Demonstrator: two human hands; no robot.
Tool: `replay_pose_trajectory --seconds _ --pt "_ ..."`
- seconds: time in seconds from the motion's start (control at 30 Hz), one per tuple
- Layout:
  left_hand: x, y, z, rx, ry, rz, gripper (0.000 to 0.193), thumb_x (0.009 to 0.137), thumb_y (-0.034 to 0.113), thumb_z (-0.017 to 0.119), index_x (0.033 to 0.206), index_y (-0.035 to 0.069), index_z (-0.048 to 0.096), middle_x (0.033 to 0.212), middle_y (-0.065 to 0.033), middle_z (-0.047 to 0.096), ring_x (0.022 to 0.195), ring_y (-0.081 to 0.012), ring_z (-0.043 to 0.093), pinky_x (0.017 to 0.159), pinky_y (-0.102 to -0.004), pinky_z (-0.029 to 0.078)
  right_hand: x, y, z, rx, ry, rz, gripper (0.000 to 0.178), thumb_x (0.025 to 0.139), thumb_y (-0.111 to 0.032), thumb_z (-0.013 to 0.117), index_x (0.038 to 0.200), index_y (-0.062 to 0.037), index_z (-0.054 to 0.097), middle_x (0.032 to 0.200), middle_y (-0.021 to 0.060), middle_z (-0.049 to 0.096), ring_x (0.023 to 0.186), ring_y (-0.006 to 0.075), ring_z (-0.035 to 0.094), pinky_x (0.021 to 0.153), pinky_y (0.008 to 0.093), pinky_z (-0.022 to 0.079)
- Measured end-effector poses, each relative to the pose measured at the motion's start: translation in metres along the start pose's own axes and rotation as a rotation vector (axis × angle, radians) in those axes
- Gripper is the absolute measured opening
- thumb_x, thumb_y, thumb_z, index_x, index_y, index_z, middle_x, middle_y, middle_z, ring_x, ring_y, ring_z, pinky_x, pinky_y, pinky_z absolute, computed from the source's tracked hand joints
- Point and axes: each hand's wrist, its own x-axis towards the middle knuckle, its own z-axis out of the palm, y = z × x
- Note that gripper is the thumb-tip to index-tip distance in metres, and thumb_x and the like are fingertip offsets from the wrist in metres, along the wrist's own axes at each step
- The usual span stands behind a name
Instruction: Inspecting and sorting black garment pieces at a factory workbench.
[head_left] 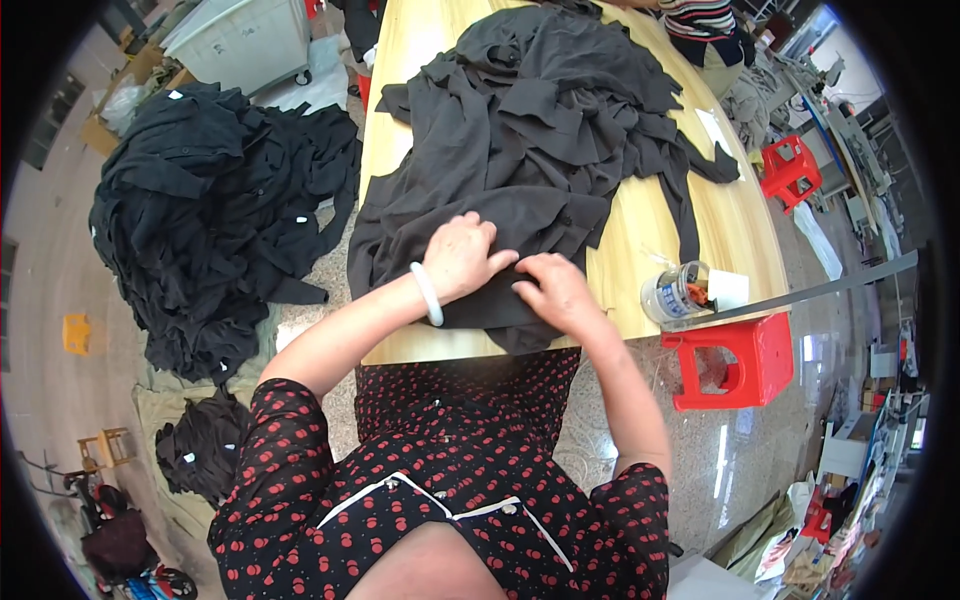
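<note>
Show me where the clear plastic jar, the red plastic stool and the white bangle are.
clear plastic jar [676, 292], head view, on its side wall
red plastic stool [765, 345], head view, on its seat top
white bangle [428, 294], head view, on the band at the left wrist

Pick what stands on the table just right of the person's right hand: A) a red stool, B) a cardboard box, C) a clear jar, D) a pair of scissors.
C: a clear jar stands on the table edge to the right of the right hand, which rests with the left hand on the dark cloth; the red stool stands on the floor.
</note>
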Motion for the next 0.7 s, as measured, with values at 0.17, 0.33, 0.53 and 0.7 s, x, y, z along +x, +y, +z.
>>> replay_pose_trajectory --seconds 0.17,0.33,0.53,0.7 --pt "0.005 0.000 0.019 -0.075 -0.102 0.041 0.020 0.066 0.019 0.065 0.071 0.003 0.054 0.074 -0.0160 0.055 0.070 -0.0325 0.058 0.064 -0.0413 0.047 -0.002 -0.006 0.019 -0.133 0.070 0.021 0.020 0.068 -0.020 0.066 0.073 -0.0045 0.054 0.072 0.0114 0.056 0.073 0.0295 0.054 0.067 0.0397 0.043" --pt "0.001 0.002 0.021 -0.159 0.057 0.147 0.015 0.074 0.011 0.058 0.078 0.002 0.048 0.074 -0.0164 0.054 0.070 -0.0352 0.056 0.060 -0.0439 0.044 -0.005 -0.009 0.023 -0.160 0.097 0.008 0.019 0.069 -0.019 0.066 0.076 -0.0043 0.055 0.074 0.0113 0.055 0.073 0.0298 0.053 0.068 0.0386 0.042" --pt "-0.002 -0.011 0.020 -0.333 -0.135 -0.072 0.018 0.073 0.014 0.060 0.074 -0.001 0.052 0.071 -0.0209 0.058 0.071 -0.0381 0.056 0.063 -0.0450 0.044 -0.002 -0.012 0.026 -0.196 0.161 -0.078 0.012 0.071 -0.012 0.063 0.077 -0.0053 0.055 0.073 0.0111 0.055 0.072 0.0293 0.053 0.066 0.0380 0.042" --pt "0.005 -0.020 0.025 -0.423 -0.120 -0.079 0.018 0.072 0.017 0.060 0.073 -0.001 0.060 0.074 -0.0226 0.058 0.073 -0.0378 0.057 0.066 -0.0427 0.046 0.004 -0.009 0.023 -0.052 0.181 -0.014 0.009 0.078 -0.009 0.054 0.085 -0.0038 0.056 0.074 0.0139 0.055 0.073 0.0312 0.055 0.066 0.0392 0.045"
